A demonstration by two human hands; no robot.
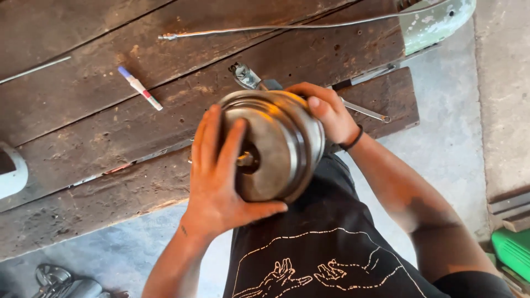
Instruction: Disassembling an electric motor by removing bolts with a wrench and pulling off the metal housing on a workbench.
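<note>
Both hands wrap one round metal drum (pixel 276 144) above the bench (pixel 83 182) edge: left hand (pixel 218 176) spread flat across its face, right hand (pixel 326 110) curled tight on the rim. One white marker (pixel 140 88) with a blue cap lies on the planks, plus one wrench (pixel 245 75) and one thin rod (pixel 287 26).

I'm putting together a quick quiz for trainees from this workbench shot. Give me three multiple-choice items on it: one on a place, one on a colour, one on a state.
1. Where does the pen lie?
A. on the wooden bench
B. on the concrete floor
C. in the left hand

2. What colour is the band on the right wrist?
A. white
B. black
C. red

3. How is the round metal part held?
A. lying alone on the bench
B. by one hand only
C. between both hands

Answers:
1 A, it rests on the wooden bench planks.
2 B, the band is dark black.
3 C, the left hand spreads over its face and the right hand grips its rim.
</note>
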